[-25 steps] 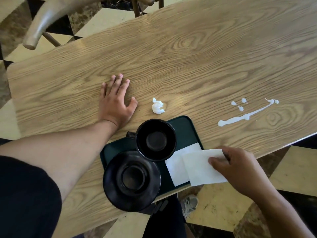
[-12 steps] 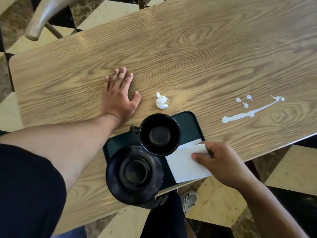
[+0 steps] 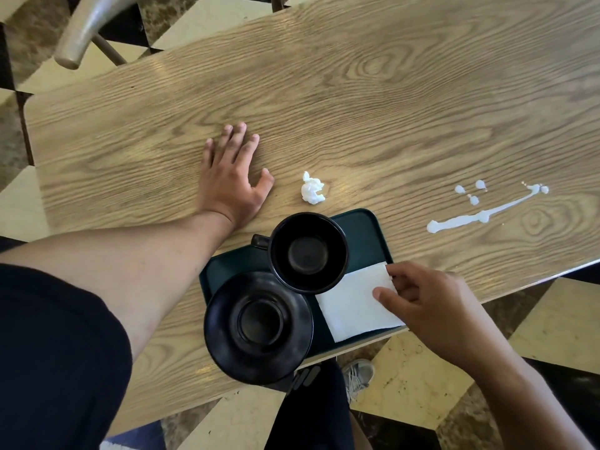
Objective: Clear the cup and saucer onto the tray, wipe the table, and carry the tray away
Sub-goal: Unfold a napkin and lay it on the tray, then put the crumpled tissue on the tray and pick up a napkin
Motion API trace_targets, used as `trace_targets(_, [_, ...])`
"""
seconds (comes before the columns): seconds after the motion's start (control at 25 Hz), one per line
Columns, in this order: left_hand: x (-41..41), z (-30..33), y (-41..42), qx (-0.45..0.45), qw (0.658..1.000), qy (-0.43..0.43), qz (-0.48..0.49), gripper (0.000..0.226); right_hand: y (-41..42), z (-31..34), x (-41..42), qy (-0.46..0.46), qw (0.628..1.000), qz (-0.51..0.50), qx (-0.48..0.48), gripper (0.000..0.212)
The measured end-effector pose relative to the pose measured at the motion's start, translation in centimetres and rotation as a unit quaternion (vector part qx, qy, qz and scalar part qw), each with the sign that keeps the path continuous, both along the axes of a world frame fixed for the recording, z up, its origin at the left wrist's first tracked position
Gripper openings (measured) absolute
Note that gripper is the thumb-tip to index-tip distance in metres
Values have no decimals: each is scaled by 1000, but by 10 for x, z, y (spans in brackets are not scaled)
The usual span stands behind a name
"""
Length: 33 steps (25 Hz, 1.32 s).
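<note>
A black cup [image 3: 307, 252] and a black saucer [image 3: 258, 326] sit side by side on a dark green tray [image 3: 367, 226] at the near edge of the wooden table [image 3: 357, 108]. A white paper napkin [image 3: 354, 302] lies on the tray's right part. My right hand [image 3: 428, 302] pinches the napkin's right edge between thumb and fingers. My left hand [image 3: 232, 181] rests flat on the table, fingers spread, left of the tray and holding nothing.
A crumpled white tissue [image 3: 312, 189] lies on the table just beyond the tray. A streak of white liquid with drops [image 3: 480, 211] marks the table to the right. A chair back [image 3: 86, 27] stands at the far left corner.
My right hand slid the napkin it holds leftward, squarely onto the tray. My left hand stayed flat on the table.
</note>
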<state>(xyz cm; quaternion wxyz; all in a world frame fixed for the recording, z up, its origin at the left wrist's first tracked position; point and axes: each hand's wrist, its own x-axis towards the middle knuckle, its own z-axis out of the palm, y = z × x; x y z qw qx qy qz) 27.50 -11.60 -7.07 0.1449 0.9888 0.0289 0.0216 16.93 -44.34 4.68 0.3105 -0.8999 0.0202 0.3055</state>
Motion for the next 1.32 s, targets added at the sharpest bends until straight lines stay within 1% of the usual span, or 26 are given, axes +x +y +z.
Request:
trace_targets(0.12, [0, -1, 2, -1, 1000, -2, 0, 69, -6, 9, -1, -52, 997, -41, -25, 26])
trace_targets(0.2, [0, -1, 2, -1, 1000, -3, 0, 69, -7, 6, -2, -85, 994, -38, -49, 25])
trace_targets(0.28, [0, -1, 1, 1, 1000, -3, 1, 70, -2, -1, -6, -100, 993, -12, -54, 22])
trace_targets(0.4, [0, 0, 2, -1, 1000, -3, 0, 69, 8, -16, -14, -101, 993, 25, -47, 25])
trace_targets(0.48, [0, -1, 2, -3, 1000, -4, -1, 69, 12, -22, -19, -93, 994, 27, -46, 25])
trace_targets(0.72, [-1, -1, 1, -2, 1000, -4, -1, 68, 15, -28, -27, -102, 993, 20, -50, 14])
trace_targets(0.84, [-1, -1, 2, 1, 1000, -9, -3, 68, 17, -23, -16, -138, 990, -37, -20, 3])
trace_targets(0.96, [-1, -2, 2, 8, 1000, -1, 0, 69, 26, -19, 21, -176, 973, -146, 32, 6])
trace_targets(1.04, [-1, -2, 2, 10, 1000, 3, 0, 70, 43, -22, 54, -183, 965, -176, 67, 5])
trace_targets(1.08, [-1, -3, 3, 10, 1000, 1, -1, 70, 53, -26, 72, -184, 965, -169, 79, 4])
trace_targets(1.12, [-2, -3, 2, 9, 1000, -1, -2, 70, 63, -29, 88, -180, 969, -147, 84, 6])
trace_targets(1.24, [-3, -5, 3, 6, 1000, -6, -1, 70, 91, -39, 120, -127, 989, -39, 69, 35])
trace_targets(1.32, [-3, -6, 3, 8, 1000, -3, -1, 71, 103, -43, 128, -107, 993, 24, 46, 44])
